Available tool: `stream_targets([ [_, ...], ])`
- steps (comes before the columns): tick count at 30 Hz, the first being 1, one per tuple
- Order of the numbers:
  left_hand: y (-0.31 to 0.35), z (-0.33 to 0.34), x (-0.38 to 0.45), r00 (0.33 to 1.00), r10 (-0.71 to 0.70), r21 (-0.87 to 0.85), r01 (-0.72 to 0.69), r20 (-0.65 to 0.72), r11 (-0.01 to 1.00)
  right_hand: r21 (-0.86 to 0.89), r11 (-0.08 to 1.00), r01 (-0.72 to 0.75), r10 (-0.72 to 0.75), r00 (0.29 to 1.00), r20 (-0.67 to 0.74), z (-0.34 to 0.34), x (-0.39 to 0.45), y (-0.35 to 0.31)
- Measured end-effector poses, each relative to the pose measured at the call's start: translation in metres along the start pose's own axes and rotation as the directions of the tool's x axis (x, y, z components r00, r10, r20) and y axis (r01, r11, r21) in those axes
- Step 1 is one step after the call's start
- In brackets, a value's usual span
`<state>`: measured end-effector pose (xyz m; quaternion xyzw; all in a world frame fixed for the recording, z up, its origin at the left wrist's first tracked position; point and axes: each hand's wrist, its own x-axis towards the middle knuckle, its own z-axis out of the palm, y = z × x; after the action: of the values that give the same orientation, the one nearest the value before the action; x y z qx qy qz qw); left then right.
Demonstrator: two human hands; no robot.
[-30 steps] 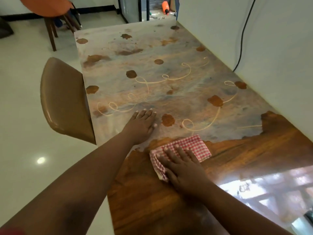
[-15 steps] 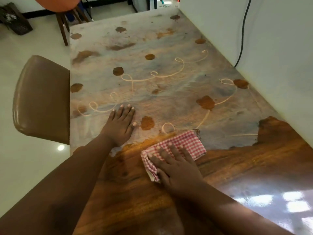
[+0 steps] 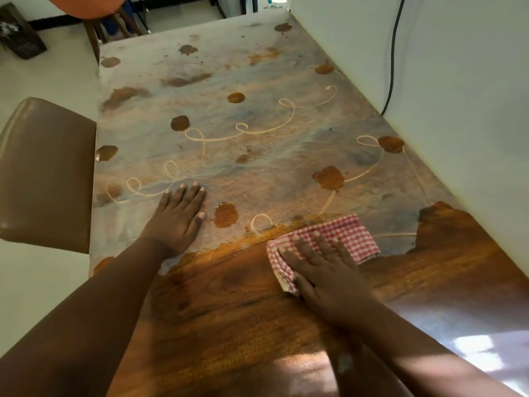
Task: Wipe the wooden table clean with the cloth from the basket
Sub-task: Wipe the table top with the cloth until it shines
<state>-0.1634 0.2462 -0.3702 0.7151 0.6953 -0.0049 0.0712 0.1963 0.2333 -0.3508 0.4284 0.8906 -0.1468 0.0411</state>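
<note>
Dusty beyond the cloth [image 3: 340, 239], the wooden table [image 3: 229, 310] bears the flat-spread left hand [image 3: 177, 219], while the right hand [image 3: 323, 270], fingers splayed, presses that soft, light, bunch-prone fabric best held flat.

Two bare forearms, no sleeves, short pale fingernails.

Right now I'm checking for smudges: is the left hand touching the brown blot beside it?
Apart. The head view shows dusty table between the left hand and the brown blot.
</note>
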Motion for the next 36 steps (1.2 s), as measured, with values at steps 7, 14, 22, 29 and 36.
stream_targets([
  [7,-0.001,0.000,0.002,1.000,0.004,-0.010,-0.004,-0.003,1.000,0.000,0.978,-0.208,0.207,0.978,-0.025,-0.014,0.017,0.039],
  [14,-0.001,-0.003,0.004,1.000,0.011,-0.041,-0.011,-0.011,0.999,0.037,0.990,-0.134,0.135,0.991,-0.026,-0.001,0.004,0.017],
  [22,-0.003,-0.002,0.004,1.000,0.023,-0.073,-0.024,-0.011,0.997,-0.027,0.939,-0.343,0.340,0.937,-0.081,-0.014,-0.006,0.099],
  [29,0.000,-0.005,0.001,1.000,0.015,-0.056,-0.015,0.000,0.998,-0.059,0.957,-0.285,0.285,0.959,-0.008,-0.007,-0.009,0.053],
  [36,0.002,-0.008,0.000,1.000,-0.004,-0.019,0.005,0.012,1.000,-0.140,0.936,-0.323,0.327,0.945,0.006,-0.019,-0.066,0.112],
])
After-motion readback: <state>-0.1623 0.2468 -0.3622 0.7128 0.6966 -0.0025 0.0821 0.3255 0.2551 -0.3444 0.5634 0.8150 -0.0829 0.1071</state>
